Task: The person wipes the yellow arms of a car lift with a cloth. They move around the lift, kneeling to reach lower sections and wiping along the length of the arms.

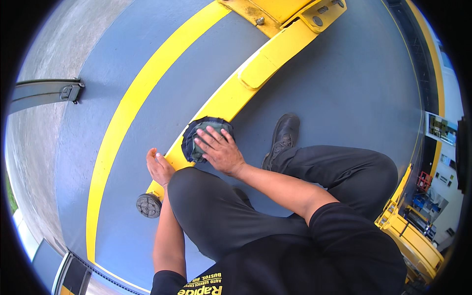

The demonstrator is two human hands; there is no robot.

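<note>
Grey floor (339,88), yellow stripe (132,103); right hand (221,150) presses dark rag (196,140) on yellow arm (236,91).

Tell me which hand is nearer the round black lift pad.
Left. The left hand rests on the yellow arm just above the pad; the right hand presses a rag farther up.

The rag (206,140) is soft, crumpled cloth, dark blue and green. The long arm (246,81) under it is hard metal with smooth, shiny yellow paint. Its round pad (148,205) looks like dull black rubber. The floor (334,83) is smooth, matt grey paint.
</note>
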